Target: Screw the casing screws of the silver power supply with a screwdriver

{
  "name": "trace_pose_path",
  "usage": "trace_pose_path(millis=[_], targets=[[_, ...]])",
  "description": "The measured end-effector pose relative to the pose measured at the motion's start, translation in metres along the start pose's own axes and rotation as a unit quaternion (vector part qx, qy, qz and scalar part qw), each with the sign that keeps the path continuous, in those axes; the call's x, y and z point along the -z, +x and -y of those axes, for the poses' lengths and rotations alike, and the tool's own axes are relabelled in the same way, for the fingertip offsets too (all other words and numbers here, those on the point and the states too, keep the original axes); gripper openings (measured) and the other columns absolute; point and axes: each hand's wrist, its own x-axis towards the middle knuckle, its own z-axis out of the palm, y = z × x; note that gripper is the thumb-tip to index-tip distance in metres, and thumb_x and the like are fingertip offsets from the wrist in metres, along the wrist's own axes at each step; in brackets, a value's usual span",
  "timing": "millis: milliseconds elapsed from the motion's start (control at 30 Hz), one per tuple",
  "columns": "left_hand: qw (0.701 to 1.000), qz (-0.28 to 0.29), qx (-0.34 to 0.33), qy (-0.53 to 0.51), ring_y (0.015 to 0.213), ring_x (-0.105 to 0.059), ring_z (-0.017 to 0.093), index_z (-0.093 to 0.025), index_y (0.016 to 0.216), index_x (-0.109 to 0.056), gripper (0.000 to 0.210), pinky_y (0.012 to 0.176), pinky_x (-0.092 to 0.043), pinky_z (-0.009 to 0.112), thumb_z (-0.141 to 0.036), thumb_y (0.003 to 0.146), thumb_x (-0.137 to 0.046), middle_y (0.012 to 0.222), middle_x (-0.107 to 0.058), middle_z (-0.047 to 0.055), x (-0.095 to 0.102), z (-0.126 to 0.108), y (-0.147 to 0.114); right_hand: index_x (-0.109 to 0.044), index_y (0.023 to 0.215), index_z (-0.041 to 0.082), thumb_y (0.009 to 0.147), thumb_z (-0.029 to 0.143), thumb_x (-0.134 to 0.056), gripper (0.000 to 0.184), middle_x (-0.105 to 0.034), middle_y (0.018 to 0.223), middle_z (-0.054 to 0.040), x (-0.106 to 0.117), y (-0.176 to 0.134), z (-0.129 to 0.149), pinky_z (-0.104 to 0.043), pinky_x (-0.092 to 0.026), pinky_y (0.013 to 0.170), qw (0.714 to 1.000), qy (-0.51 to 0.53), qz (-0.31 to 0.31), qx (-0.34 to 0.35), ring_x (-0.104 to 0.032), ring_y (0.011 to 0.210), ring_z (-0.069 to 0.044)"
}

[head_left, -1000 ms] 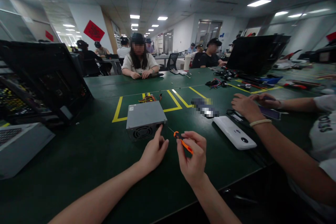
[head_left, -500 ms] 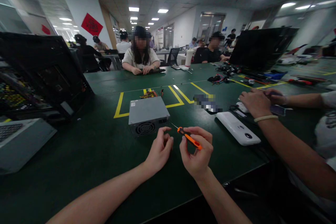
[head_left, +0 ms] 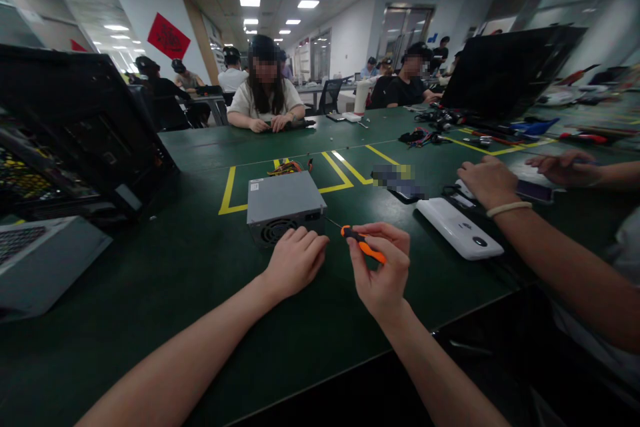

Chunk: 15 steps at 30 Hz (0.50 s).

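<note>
As my right hand (head_left: pixel 383 267) pinches the orange-and-black screwdriver (head_left: pixel 373 251) firmly by its handle, I judge the shaft needs steady alignment and the grey metal box (head_left: pixel 285 195) needs bracing. The box sits beyond my curled left hand (head_left: pixel 296 257), left of the shaft; tip contact unconfirmed. Whether the left grips anything, I cannot tell.

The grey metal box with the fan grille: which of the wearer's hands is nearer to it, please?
Left: the left hand is in front of the grey metal box, contact unclear; the right hand, holding an orange-and-black screwdriver, is farther, to its front right.
</note>
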Motion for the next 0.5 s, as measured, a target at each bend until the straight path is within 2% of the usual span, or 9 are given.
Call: trace_pose_path(millis=[167,267,400,500], targets=[[0.994,-0.072,0.004,0.084,0.092,-0.048,0.023,-0.018,0.102,-0.057,0.023,0.078,-0.035,0.039,-0.018,0.083,-0.045,0.098,-0.06,0.008,0.004,0.014,-0.001,-0.04,0.108,0.021,0.068,-0.001,-0.06,0.049,-0.051,0.103,-0.0084,0.001,0.0,0.0,-0.041,-0.054,0.074,1.0,-0.006,-0.007,0.018,-0.053,0.097,-0.021],[0.99,-0.097,0.024,0.101,0.105,-0.044,0.025,-0.02,0.104,-0.058,0.025,0.088,-0.031,0.043,-0.018,0.08,-0.049,0.112,-0.055,0.009,0.002,0.014,-0.002,-0.042,0.104,0.023,0.07,0.001,-0.06,0.044,-0.051,0.101,-0.0068,0.003,-0.002,-0.001,-0.039,-0.054,0.072,0.999,-0.027,0.0,0.018,-0.053,0.094,-0.02],[0.986,-0.111,0.057,0.113,0.118,-0.037,0.027,-0.019,0.108,-0.057,0.028,0.097,-0.025,0.046,-0.021,0.082,-0.047,0.129,-0.044,0.012,-0.002,0.01,-0.002,-0.04,0.108,0.022,0.072,0.0,-0.055,0.045,-0.055,0.099,-0.0067,0.005,-0.003,0.0,-0.041,-0.053,0.074,1.0,-0.011,-0.007,0.012,-0.052,0.099,-0.021],[0.985,-0.102,0.078,0.114,0.122,-0.034,0.027,-0.017,0.111,-0.056,0.03,0.1,-0.022,0.046,-0.022,0.083,-0.046,0.132,-0.04,0.014,-0.004,0.008,-0.002,-0.042,0.105,0.021,0.071,0.003,-0.059,0.042,-0.054,0.099,-0.0075,0.006,-0.003,0.001,-0.04,-0.053,0.074,1.0,-0.007,0.009,0.027,-0.054,0.094,-0.02]])
